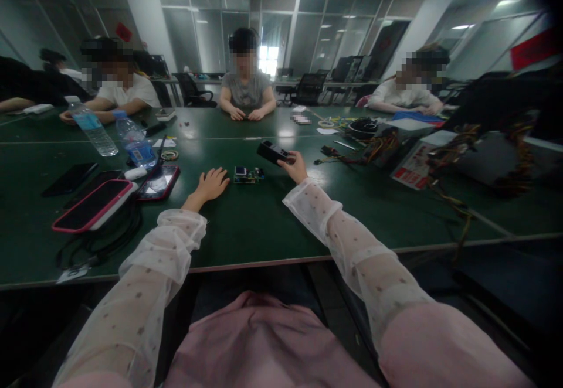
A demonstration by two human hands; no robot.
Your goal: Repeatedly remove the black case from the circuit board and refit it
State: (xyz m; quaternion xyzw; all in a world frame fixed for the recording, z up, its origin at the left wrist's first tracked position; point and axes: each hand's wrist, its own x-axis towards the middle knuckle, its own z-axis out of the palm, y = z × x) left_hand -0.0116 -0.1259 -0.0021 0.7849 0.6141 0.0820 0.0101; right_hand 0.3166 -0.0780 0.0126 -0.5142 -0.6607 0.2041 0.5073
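Observation:
A small circuit board [247,175] with a little screen on it lies on the green table [259,230]. Just left of the board my left hand [211,184] rests palm down on the tabletop, its fingers spread and nothing in them. My right hand [295,167] holds a black box-shaped case [272,152] by its right end, between thumb and fingers. The case is tilted, above and to the right of the board. What is inside the case cannot be made out.
Phones [94,205], coiled black cables and two water bottles [136,142] stand or lie at the left. Metal power supply units [417,162] with loose wires are at the right. Several people sit around the table.

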